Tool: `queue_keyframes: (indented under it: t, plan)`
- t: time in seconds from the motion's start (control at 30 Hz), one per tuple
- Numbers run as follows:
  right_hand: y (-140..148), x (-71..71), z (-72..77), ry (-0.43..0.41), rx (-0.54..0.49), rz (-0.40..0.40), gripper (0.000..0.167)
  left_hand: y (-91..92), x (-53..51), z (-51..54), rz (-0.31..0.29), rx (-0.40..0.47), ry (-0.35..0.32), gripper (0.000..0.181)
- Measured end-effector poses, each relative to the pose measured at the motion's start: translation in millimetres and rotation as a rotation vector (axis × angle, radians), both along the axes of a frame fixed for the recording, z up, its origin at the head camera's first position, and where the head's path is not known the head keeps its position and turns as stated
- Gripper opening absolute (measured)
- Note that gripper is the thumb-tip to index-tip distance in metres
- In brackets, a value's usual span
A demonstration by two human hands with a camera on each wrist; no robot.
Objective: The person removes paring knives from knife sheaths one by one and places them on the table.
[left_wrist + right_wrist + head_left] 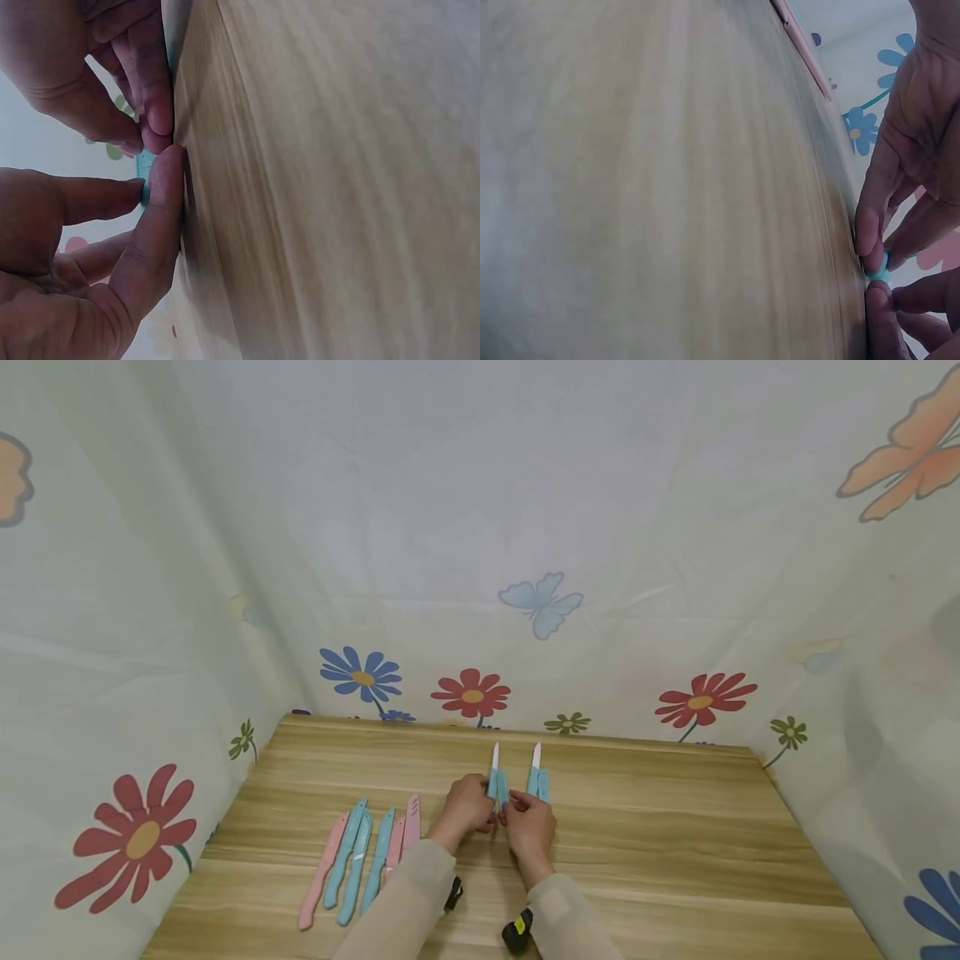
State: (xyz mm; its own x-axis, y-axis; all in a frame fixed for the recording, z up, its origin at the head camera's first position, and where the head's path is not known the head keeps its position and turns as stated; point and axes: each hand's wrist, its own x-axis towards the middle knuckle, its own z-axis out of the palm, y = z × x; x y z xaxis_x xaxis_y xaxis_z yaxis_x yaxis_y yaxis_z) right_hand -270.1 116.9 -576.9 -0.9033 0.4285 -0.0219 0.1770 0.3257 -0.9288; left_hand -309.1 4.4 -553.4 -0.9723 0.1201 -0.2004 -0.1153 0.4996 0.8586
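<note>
A small knife with a pale blade and light blue handle (492, 782) lies pointing away on the wooden table. My left hand (468, 803) pinches its handle, low against the table. Beside it is a light blue sheath (502, 783), whose near end my right hand (531, 827) pinches. In the left wrist view, both hands' fingertips meet near a bit of blue (146, 161); most of it is hidden by fingers. The right wrist view has the left hand (922, 142) above and the right hand (922, 307) below, close together.
Right of the hands lie another small knife (535, 770) and its blue sheath (544, 785), side by side. Several pink and blue sheathed knives (352, 852) lie in a row at the left, partly behind the left sleeve (408, 893). Flowered sheeting (420, 527) surrounds the table (675, 860).
</note>
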Motion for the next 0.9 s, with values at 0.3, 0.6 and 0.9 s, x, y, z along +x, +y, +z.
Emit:
queue_keyframes:
  t: [0.3,0.6,0.9]
  plan:
    - [-1.1,-3.5,-3.7,0.010,0.115,0.007,0.022,2.3,0.2,0.9,0.012,-0.052,0.022,0.043]
    - [-3.2,-2.0,-4.0,0.064,0.289,0.050,0.022,2.0,2.2,-0.9,-0.036,-0.089,0.050,0.042]
    - [-5.5,-3.7,-7.7,0.048,0.334,0.113,0.032,3.9,0.3,-4.2,-0.050,-0.129,0.083,0.043]
